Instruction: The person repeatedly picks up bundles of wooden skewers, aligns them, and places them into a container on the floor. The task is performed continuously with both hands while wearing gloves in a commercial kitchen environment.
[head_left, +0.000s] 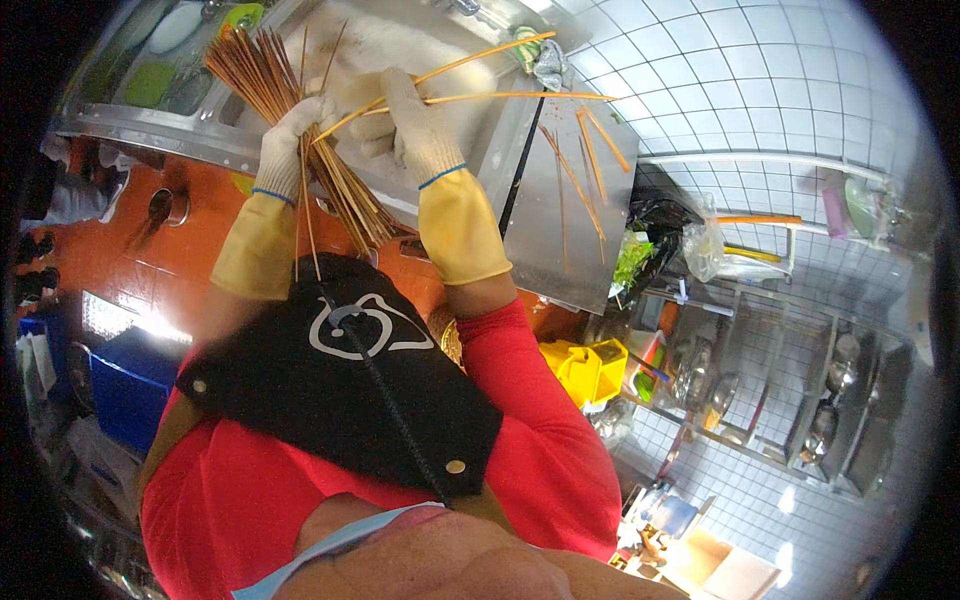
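White knitted gloves over yellow rubber gloves cover both hands. My left hand grips a thick bundle of long, thin wooden sticks around its middle. The lower ends of the bundle fan out above my black apron. To the right, my right hand has its fingers closed on a couple of lighter sticks that point rightward. One of these crosses toward the bundle. Beneath and beyond the hands lies a metal sink with whitish, cloudy contents. Several loose sticks lie on the steel counter at the right.
A crumpled cloth sits at the counter's back corner. Beside the counter is a black plastic bag with green leaves. A yellow plastic container, a metal rack and a blue bin stand around me. At far left, another person's leg shows.
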